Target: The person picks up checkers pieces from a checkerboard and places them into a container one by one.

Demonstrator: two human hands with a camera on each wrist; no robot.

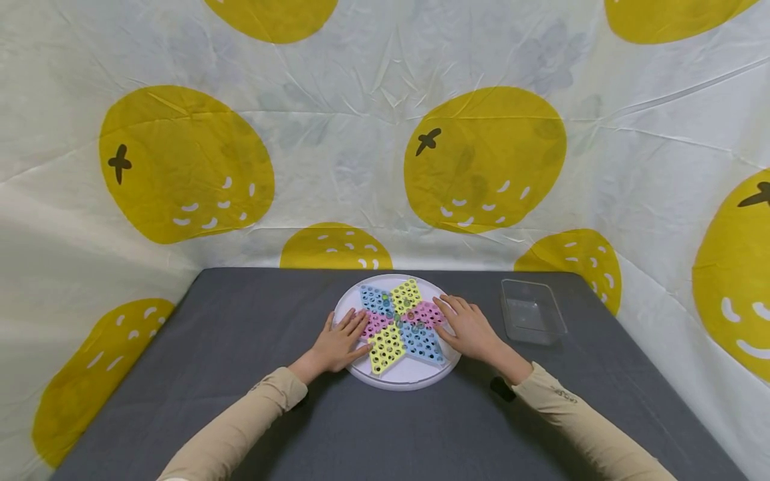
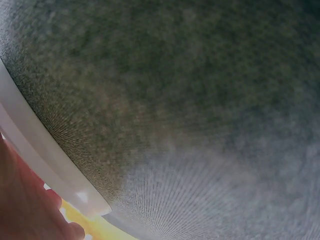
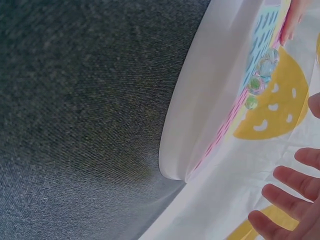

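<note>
A round white Chinese checkers board (image 1: pixel 415 374) lies on the table, its star of yellow, pink and blue points full of holes. Several clear and coloured glass marbles (image 3: pixel 256 85) sit around the middle of the star. My left hand (image 1: pixel 333 344) is at the board's left side, fingers stretched over the pink and yellow points; whether they touch is hard to tell. Over the right rim, near the other pink point, my right hand (image 1: pixel 472 329) has its fingers spread and holds nothing. In the left wrist view only part of the left hand (image 2: pixel 30 205) shows beside the white rim.
A clear plastic box (image 1: pixel 532 312) stands on the dark grey tablecloth (image 1: pixel 252 334) to the right of the board. Behind and along both sides hangs a white cloth (image 1: pixel 361 153) printed with yellow fruit. Some small black object (image 1: pixel 502 389) shows beneath the right wrist.
</note>
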